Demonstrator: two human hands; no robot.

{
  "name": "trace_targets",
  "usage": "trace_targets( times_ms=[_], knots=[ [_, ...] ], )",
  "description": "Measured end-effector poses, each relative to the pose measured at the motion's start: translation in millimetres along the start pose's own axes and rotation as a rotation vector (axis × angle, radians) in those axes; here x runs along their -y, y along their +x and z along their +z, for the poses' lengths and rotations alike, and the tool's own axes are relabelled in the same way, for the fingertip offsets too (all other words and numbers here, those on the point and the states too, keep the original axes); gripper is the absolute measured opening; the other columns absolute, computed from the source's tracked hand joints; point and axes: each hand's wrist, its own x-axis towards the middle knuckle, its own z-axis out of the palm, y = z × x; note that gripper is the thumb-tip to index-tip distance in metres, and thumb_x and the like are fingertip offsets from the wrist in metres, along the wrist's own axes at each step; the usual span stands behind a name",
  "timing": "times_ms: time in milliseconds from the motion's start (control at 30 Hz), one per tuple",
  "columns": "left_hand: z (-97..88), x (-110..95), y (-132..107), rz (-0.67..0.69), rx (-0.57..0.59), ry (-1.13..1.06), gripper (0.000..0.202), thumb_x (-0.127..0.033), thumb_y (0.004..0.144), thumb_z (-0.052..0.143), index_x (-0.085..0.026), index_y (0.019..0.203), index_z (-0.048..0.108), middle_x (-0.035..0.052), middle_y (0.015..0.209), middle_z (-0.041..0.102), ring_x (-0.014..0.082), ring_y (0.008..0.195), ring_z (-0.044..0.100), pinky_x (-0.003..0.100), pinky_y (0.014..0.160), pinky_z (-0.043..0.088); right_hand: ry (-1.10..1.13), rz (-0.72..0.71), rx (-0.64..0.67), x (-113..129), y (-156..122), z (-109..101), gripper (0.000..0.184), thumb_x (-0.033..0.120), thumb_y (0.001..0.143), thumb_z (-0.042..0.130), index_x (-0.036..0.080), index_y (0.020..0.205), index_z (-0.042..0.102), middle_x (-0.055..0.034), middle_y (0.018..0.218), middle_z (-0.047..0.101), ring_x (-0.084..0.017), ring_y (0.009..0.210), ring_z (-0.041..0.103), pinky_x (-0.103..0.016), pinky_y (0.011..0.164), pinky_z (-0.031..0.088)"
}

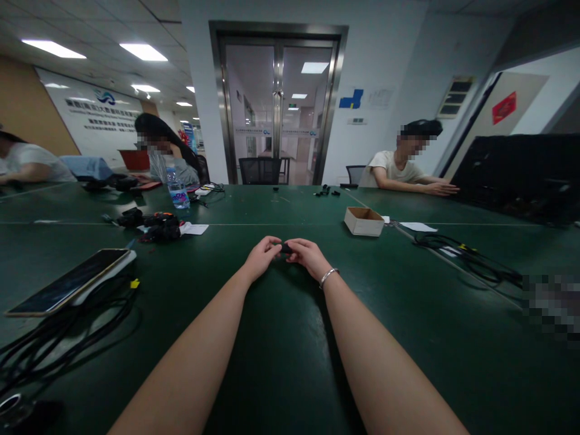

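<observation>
Both arms reach forward over the dark green table, and the hands meet near its middle. Between the fingertips is a small black piece, too small in view to name its kind. My left hand pinches its left end, thumb and fingers closed. My right hand, with a silver bangle at the wrist, grips its right end with curled fingers. The fingers cover part of the piece. Beyond the hands, several similar small black pieces lie at the far side of the table.
An open cardboard box stands right of my hands. To the left are a phone, coiled black cables, a dark bundle and a water bottle. More cables and a black monitor are right. Several people sit around.
</observation>
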Motion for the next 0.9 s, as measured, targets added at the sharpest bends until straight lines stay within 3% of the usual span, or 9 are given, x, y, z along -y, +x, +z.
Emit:
trace_targets(
  times_ms=[67,167,300,467,567,633,767,900],
  knots=[
    [0.1,-1.0,-0.1,-0.011,0.016,-0.004,0.024,-0.030,0.085,0.050,-0.017,0.104,0.058,-0.0011,0.067,0.054,0.0139,0.066,0.052,0.027,0.067,0.041,-0.010,-0.003,0.011,0.2,-0.3,0.2,0.009,0.019,0.074,0.073,0.013,0.080,0.068,0.0011,0.052,0.060,-0.008,0.044,0.054,-0.026,0.058,0.057],
    [0.4,-1.5,0.5,-0.003,-0.025,0.014,0.024,-0.026,0.080,0.056,-0.018,0.103,0.060,-0.0002,0.075,0.056,0.0136,0.071,0.053,0.026,0.069,0.041,-0.011,-0.001,0.009,0.8,-0.9,0.7,0.009,0.019,0.075,0.072,0.013,0.081,0.068,0.0013,0.051,0.059,-0.009,0.044,0.054,-0.027,0.059,0.058],
    [0.5,-1.1,1.0,-0.048,-0.008,-0.009,0.024,-0.030,0.088,0.045,-0.017,0.103,0.059,0.0001,0.071,0.055,0.0136,0.067,0.052,0.026,0.066,0.041,-0.015,0.004,-0.010,1.7,-1.8,1.3,0.005,0.017,0.077,0.070,0.013,0.080,0.068,0.0006,0.053,0.061,-0.008,0.043,0.054,-0.026,0.058,0.057],
    [0.9,-2.6,-0.9,0.018,-0.044,0.023,0.030,-0.017,0.075,0.060,-0.017,0.105,0.059,0.0006,0.080,0.058,0.0127,0.074,0.055,0.024,0.071,0.042,-0.005,0.003,-0.002,1.7,-1.6,0.7,0.007,0.018,0.076,0.071,0.013,0.080,0.068,0.0016,0.050,0.058,-0.008,0.043,0.054,-0.027,0.060,0.058],
    [1.4,-3.2,-1.2,-0.013,0.044,0.000,0.025,-0.028,0.083,0.053,-0.016,0.105,0.059,-0.0043,0.058,0.049,0.0104,0.053,0.046,0.022,0.057,0.037,0.003,0.002,-0.010,0.9,-0.8,-0.2,0.006,0.018,0.076,0.070,0.014,0.080,0.067,0.0013,0.051,0.059,-0.009,0.043,0.054,-0.028,0.060,0.058],
    [1.6,-2.8,-0.5,-0.035,0.048,-0.011,0.026,-0.032,0.087,0.047,-0.017,0.105,0.059,-0.0055,0.053,0.045,0.0098,0.047,0.042,0.022,0.052,0.034,0.003,0.001,-0.002,0.5,-0.5,-0.7,0.008,0.018,0.076,0.071,0.014,0.080,0.068,0.0009,0.054,0.061,-0.008,0.044,0.054,-0.028,0.060,0.058],
    [1.1,-1.9,0.8,-0.010,-0.054,-0.037,0.025,-0.029,0.082,0.055,-0.017,0.104,0.058,-0.0020,0.068,0.055,0.0102,0.058,0.050,0.022,0.057,0.039,-0.027,-0.007,0.042,0.5,-0.5,-1.0,0.009,0.018,0.074,0.072,0.013,0.081,0.069,0.0005,0.059,0.063,-0.007,0.044,0.054,-0.026,0.060,0.057],
    [0.7,-3.0,-0.4,-0.031,-0.001,-0.021,0.029,-0.039,0.089,0.043,-0.017,0.100,0.059,-0.0031,0.058,0.047,0.0116,0.056,0.046,0.022,0.055,0.037,-0.070,-0.016,0.078,0.3,-0.1,-0.7,0.010,0.018,0.075,0.071,0.013,0.083,0.069,-0.0012,0.066,0.066,-0.007,0.045,0.056,-0.022,0.055,0.055]
  ],
)
